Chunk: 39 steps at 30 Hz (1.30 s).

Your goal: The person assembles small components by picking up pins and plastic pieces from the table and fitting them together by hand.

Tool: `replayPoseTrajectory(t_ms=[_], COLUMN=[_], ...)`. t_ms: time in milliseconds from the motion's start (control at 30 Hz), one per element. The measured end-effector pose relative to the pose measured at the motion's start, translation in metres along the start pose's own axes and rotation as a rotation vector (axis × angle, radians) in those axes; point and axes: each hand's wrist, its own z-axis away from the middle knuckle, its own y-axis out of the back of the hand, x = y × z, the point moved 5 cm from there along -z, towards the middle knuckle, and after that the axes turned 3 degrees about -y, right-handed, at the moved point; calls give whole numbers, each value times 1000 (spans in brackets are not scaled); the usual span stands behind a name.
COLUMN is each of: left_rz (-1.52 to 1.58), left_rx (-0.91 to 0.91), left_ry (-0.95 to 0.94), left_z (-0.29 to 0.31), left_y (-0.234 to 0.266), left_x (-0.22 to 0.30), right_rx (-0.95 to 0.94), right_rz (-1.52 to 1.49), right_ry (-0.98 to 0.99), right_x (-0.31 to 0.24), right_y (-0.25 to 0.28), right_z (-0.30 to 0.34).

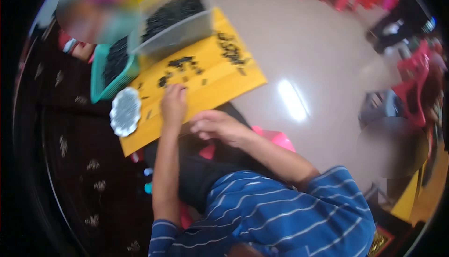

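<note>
My left hand (174, 100) is over the yellow tabletop (224, 88), its fingers bent together beside small dark pieces (182, 63); blur hides what they hold, if anything. Just off the table's near edge, my right hand (217, 126) has its fingers curled in, and anything inside them is too small to make out. More small dark pieces (230, 51) lie scattered toward the table's right corner. A white scalloped dish (125, 112) with a greyish inside sits at the left edge. Behind the pieces stands a clear plastic bin (175, 39) heaped with dark pieces.
A green basket (98, 79) with dark pieces stands left of the bin, close to another person's hand (83, 50). Dark cabinets with ornate handles (63, 144) line the left side. Red plastic chairs (414, 88) stand on the pale shiny floor (327, 74) at the right.
</note>
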Motion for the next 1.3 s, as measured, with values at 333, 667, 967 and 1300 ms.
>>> replayPoseTrajectory(t_ms=[333, 667, 967, 1300], left_rz=[64, 30, 303, 121], left_rx=[88, 104, 185, 104], left_ry=[155, 211, 242, 35], left_z=[8, -13, -9, -40], left_y=[13, 1, 3, -2], left_x=[-9, -10, -31, 16], right_rx=[-67, -67, -49, -26], right_rz=[-42, -16, -11, -48], right_ry=[-60, -58, -54, -46], right_x=[5, 4, 2, 2], right_y=[-5, -6, -4, -3], right_z=[-4, -3, -3, 2])
